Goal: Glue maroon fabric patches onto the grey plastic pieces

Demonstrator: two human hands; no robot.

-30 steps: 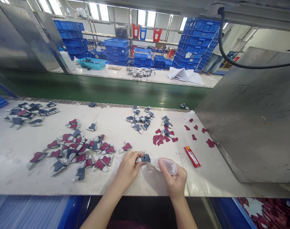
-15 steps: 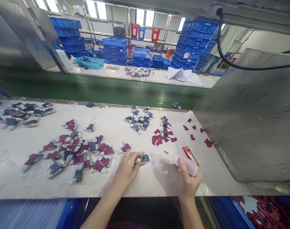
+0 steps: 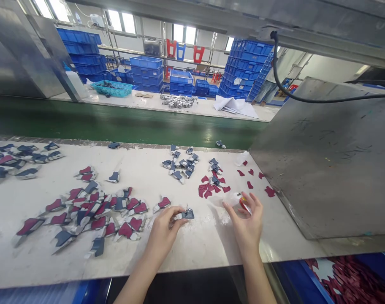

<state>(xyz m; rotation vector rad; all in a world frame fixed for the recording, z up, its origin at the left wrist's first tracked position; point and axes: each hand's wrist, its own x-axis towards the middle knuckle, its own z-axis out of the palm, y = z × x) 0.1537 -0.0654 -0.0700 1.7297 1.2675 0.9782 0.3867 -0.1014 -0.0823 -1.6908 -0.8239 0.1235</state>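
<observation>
My left hand [image 3: 164, 228] is closed, pinching a small dark grey-blue and white moulded part [image 3: 188, 214] between thumb and fingertips just above the tabletop. My right hand [image 3: 248, 228] has its fingers spread. Beside its thumb a translucent squeeze bottle [image 3: 222, 200] lies on its side, its dark tip pointing right. A red and yellow packet [image 3: 244, 206] is partly hidden behind the right fingers. Behind the hands lie loose maroon pads [image 3: 208, 190]. Left of my left hand, a part with a maroon face [image 3: 163, 202] rests alone.
A large pile of maroon and grey-blue parts [image 3: 97, 209] covers the left of the table. More grey-blue parts [image 3: 181, 164] are grouped at the back. A metal panel [image 3: 325, 160] stands on the right. A green belt [image 3: 142, 126] runs behind the table; maroon pieces fill a bin [image 3: 353, 278] below right.
My right hand has let go of the bottle, which now lies further left, and its fingers have opened. My left hand still holds the part. The whole view has shifted slightly.
</observation>
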